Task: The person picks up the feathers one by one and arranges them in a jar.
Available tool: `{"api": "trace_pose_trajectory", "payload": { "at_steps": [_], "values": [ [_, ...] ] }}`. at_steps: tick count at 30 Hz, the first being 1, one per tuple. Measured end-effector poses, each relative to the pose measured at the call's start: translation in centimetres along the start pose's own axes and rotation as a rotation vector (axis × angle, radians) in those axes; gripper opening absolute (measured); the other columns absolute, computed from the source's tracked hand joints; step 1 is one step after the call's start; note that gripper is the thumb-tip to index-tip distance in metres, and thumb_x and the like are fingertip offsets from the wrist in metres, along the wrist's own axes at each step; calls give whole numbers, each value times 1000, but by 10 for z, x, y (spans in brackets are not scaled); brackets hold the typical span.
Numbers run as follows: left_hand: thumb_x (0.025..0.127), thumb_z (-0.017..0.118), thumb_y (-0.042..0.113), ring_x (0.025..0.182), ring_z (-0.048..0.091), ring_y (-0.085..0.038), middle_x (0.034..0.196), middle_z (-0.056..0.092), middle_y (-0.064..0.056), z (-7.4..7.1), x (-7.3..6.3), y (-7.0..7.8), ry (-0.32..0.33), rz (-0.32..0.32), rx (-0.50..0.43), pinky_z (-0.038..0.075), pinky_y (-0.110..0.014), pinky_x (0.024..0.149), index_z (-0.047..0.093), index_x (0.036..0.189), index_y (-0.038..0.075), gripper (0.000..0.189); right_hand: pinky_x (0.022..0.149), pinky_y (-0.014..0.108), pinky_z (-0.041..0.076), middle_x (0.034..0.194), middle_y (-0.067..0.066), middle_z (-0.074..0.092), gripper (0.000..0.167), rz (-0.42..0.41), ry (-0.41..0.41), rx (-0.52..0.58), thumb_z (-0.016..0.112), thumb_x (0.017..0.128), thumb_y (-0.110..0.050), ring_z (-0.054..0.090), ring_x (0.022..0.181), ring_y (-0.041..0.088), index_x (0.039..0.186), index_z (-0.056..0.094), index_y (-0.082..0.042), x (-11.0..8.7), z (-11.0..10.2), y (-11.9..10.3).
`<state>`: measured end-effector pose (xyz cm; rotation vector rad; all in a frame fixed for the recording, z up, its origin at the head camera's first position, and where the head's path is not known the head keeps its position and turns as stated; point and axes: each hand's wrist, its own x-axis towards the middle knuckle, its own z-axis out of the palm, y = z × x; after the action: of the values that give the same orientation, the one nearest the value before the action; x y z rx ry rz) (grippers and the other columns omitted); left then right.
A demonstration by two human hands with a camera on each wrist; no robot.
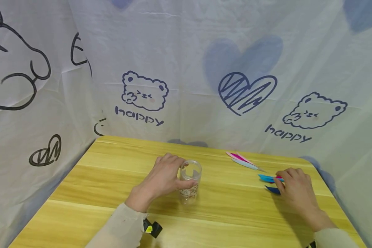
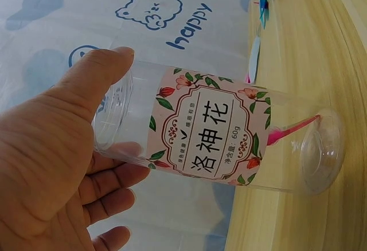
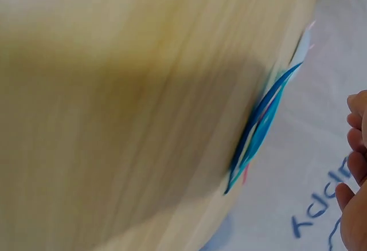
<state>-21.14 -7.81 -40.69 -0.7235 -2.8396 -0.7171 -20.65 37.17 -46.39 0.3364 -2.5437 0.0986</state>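
A clear plastic jar [image 1: 189, 194] stands upright on the table. My left hand [image 1: 165, 174] grips it near the open rim, thumb on one side and fingers on the other. In the left wrist view, the jar's pink floral label [image 2: 209, 128] faces the camera. A thin pink stem [image 2: 293, 128] shows through the clear wall by the base. My right hand [image 1: 296, 186] hovers beside bright blue feathers [image 1: 266, 178] and a dark blue feather [image 1: 272, 189]. The right wrist view has its loosely bent fingers [image 3: 356, 142] apart from the blue feathers [image 3: 261, 125], holding nothing.
Pink and pale blue feathers [image 1: 245, 162] lie farther back, left of my right hand. The wood-grain table [image 1: 111, 172] ends at a white curtain [image 1: 186, 69] printed with bears and hearts, which hangs behind and along the sides.
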Motion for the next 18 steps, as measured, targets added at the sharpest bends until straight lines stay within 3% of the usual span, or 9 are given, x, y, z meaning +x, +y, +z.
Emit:
{"api": "trace_pose_trajectory", "payload": {
  "at_steps": [6, 13, 18],
  "values": [
    [82, 80, 67, 125, 56, -24, 127, 72, -1, 0, 0, 0, -5, -5, -3, 38, -47, 111, 72, 127, 14, 70, 74, 63, 43, 98, 16, 69, 19, 7, -58, -39, 83, 85, -12, 59, 94, 43, 101, 74, -5, -14, 1, 24],
    [82, 80, 67, 124, 56, -24, 127, 72, -1, 0, 0, 0, -8, -9, -1, 38, -47, 111, 72, 127, 15, 69, 75, 63, 43, 103, 15, 69, 17, 8, -252, -103, 81, 88, -11, 57, 97, 43, 103, 77, -5, -23, 2, 38],
    [82, 80, 67, 124, 56, -24, 126, 72, 0, 0, 0, 0, -6, -10, 3, 37, -48, 113, 72, 126, 15, 69, 78, 64, 42, 103, 14, 68, 14, 35, -328, -103, 77, 92, -12, 57, 98, 41, 104, 76, -6, -24, 4, 40]
  ]
}}
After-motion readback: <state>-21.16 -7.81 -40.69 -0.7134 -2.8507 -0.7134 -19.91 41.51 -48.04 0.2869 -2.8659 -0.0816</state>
